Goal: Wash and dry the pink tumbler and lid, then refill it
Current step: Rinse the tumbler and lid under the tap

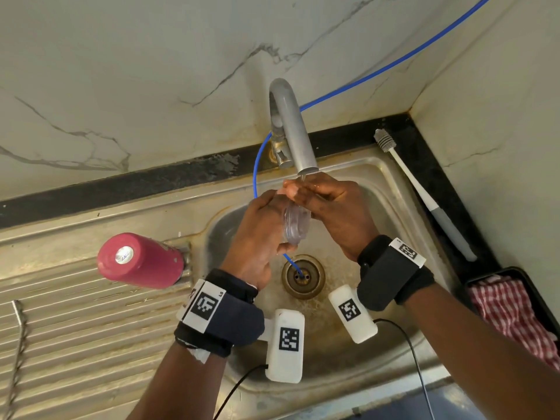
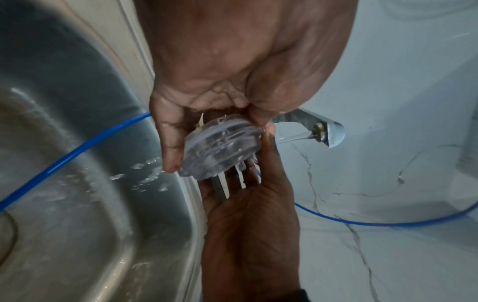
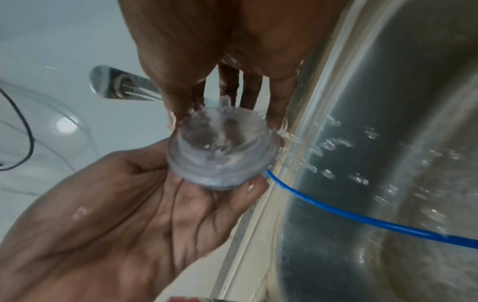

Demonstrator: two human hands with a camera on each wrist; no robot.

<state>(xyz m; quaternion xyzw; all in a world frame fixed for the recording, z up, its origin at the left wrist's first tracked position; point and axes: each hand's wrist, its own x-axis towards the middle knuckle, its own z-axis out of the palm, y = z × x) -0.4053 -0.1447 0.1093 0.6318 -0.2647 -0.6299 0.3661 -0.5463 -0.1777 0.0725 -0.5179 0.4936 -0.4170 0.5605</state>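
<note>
The clear plastic lid [image 1: 297, 223] is held on edge under the grey tap [image 1: 293, 128], which is running. My left hand [image 1: 263, 228] grips it, thumb and fingers curled round its rim [image 2: 222, 147]. My right hand [image 1: 328, 207] meets it from the other side, its straight wet fingers [image 3: 248, 90] lying against the lid's [image 3: 220, 151] far face under the stream. The pink tumbler [image 1: 139, 260] stands upside down on the ribbed drainboard left of the basin, with no hand on it.
The steel sink [image 1: 394, 189] holds a brown drain [image 1: 303, 275] with a thin blue tube [image 1: 256, 171] running into it. A white bottle brush [image 1: 424, 195] lies on the dark counter at the right. A red checked cloth [image 1: 512, 313] sits in a black tray.
</note>
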